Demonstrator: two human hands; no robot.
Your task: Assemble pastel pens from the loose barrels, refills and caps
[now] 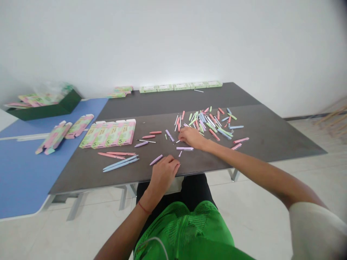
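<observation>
My right hand (192, 138) is at the near left side of a pile of loose pen parts (208, 121), its fingers drawn together and pointing down. What is between them, if anything, is hidden. Just below it lies a purple pen barrel (184, 148), with a small purple clip (180, 154) beside it. My left hand (165, 170) rests at the table's near edge with fingers curled; I cannot make out anything in them. Close by its knuckles is a purple barrel piece (156, 160). Another purple barrel (170, 135) lies left of my right hand.
Blue pens (120, 164) and red pens (116, 155) lie at left on the dark table (162, 108). Behind them are flat pen boxes (108, 134). More boxes (181, 86) line the wall. A green bin (51, 110) stands on the blue table (18, 173).
</observation>
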